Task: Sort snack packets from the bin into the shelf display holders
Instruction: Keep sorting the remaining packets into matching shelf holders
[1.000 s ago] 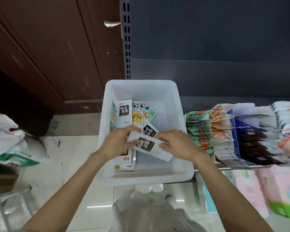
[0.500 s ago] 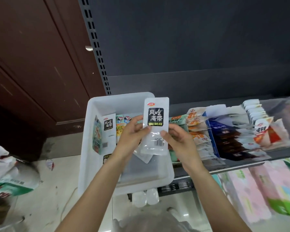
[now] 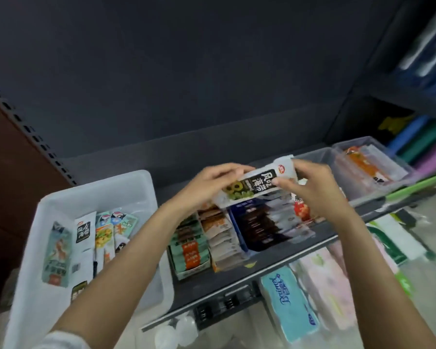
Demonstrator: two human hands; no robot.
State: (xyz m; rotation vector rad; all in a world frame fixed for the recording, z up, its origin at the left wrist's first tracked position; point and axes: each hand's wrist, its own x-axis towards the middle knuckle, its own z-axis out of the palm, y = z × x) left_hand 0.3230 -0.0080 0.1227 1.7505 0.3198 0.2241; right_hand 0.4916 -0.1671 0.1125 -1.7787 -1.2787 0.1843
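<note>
A: Progress?
B: Display holders [image 3: 222,238] right of the white bin [image 3: 60,197] already hold rows of packets. One seaweed packet [image 3: 256,183] is over them, left hand [image 3: 209,187] and right hand [image 3: 310,190] pinching its ends.
A: Remaining?
B: Several packets [image 3: 96,240] lie in the bin, unsorted.
</note>
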